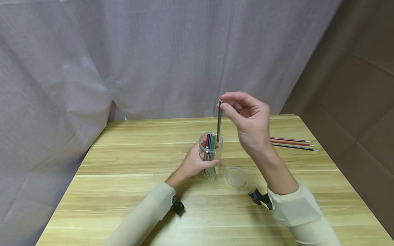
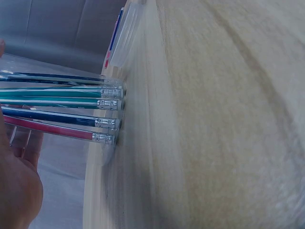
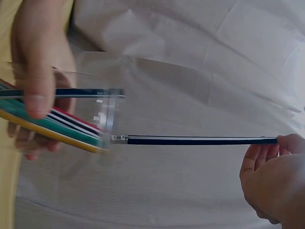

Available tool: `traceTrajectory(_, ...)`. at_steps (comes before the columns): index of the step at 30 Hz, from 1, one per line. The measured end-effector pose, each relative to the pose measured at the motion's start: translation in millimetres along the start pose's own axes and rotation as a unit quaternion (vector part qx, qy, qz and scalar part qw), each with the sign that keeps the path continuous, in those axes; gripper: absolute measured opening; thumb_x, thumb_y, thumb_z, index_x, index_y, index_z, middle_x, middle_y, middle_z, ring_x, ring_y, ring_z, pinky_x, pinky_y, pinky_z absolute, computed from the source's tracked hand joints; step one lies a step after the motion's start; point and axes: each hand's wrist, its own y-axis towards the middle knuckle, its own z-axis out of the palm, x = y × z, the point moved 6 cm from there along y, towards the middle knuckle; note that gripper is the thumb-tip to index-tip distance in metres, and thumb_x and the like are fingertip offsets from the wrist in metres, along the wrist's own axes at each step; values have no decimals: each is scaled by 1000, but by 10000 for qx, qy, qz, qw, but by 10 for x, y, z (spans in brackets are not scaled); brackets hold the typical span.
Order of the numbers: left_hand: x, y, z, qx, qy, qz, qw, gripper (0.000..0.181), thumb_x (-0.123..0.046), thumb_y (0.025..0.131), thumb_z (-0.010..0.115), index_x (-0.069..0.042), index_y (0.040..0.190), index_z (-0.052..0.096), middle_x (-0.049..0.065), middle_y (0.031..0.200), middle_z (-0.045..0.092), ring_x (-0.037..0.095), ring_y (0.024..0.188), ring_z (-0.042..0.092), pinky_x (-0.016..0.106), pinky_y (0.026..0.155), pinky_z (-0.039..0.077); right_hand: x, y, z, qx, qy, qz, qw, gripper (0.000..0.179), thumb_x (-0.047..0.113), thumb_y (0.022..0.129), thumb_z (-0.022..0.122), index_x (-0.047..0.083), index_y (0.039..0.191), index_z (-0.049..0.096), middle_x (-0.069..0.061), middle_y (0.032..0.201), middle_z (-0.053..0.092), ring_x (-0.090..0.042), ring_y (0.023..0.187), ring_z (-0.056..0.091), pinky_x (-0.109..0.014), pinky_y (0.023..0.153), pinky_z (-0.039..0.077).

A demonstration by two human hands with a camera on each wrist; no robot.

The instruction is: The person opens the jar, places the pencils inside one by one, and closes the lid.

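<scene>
Clear plastic makes the jar (image 1: 219, 150) in the middle of the head view, with colored pencils (image 1: 212, 143) inside. The left hand (image 1: 195, 162) curls around it. Above and to the right, the right hand (image 1: 253, 119) pinches the top of a dark pencil (image 1: 219, 123), its metal end at the jar's mouth. Marks on a blue pencil (image 3: 78, 93) inside are too small to read.
</scene>
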Motion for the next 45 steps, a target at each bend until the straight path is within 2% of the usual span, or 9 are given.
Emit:
traceTrajectory(3, 4, 0, -6, -48, 140, -28, 9999, 84, -16, 80, 96, -25, 150, 50, -2, 129, 71, 16, 115, 69, 38, 104, 56, -98, -59, -2, 100, -297, 82, 9995, 15, -15, 90, 74, -10, 105, 76, -11, 101, 77, -16, 90, 74, -26, 85, 61)
traceTrajectory(7, 10, -10, -16, -98, 351, -68, 9993, 86, -22, 79, 96, -25, 151, 50, 0, 129, 70, 17, 115, 68, 39, 102, 56, -259, -173, -17, 212, -592, 339, 9974, 19, -18, 91, 72, -8, 106, 76, -11, 102, 76, -18, 93, 74, -29, 88, 61)
traceTrajectory(15, -3, -19, -20, -82, 331, -15, 9994, 80, -21, 81, 95, -24, 148, 51, 0, 125, 71, 17, 110, 69, 38, 99, 57, -522, -395, -38, 534, -969, 767, 9909, 17, -12, 92, 75, -14, 108, 72, -10, 103, 76, -17, 93, 72, -25, 83, 61)
traceTrajectory(24, -6, -34, -20, -30, 331, -2, 9994, 74, -23, 83, 93, -22, 146, 53, 0, 128, 70, 17, 113, 67, 38, 98, 57, -685, -602, -67, 954, -1406, 1102, 9793, 14, -8, 94, 74, -8, 108, 75, -29, 106, 73, -23, 95, 73, -27, 87, 60)
traceTrajectory(29, -9, -41, -16, 26, 262, 8, 9997, 78, -22, 84, 92, -24, 150, 51, 1, 132, 69, 17, 117, 67, 37, 101, 56, -743, -680, -107, 1081, -1567, 1217, 9741, 14, -9, 94, 74, -7, 107, 75, -31, 108, 72, -24, 95, 72, -27, 89, 59)
traceTrajectory(37, -14, -38, -8, 32, 91, 82, 9999, 72, -10, 82, 93, -17, 143, 55, 6, 130, 71, 17, 118, 69, 35, 103, 56, -767, -740, -103, 1352, -2058, 1151, 9624, 16, -8, 92, 77, -2, 108, 77, -17, 102, 75, -18, 90, 69, -26, 81, 56)
traceTrajectory(45, -34, -30, 2, 163, 91, 159, 9997, 67, -13, 85, 91, -16, 142, 55, 0, 130, 70, 16, 121, 67, 35, 104, 56, -740, -746, -84, 1549, -2698, 984, 9453, 18, -5, 91, 80, 5, 105, 79, 0, 103, 78, -17, 95, 70, -44, 81, 59)
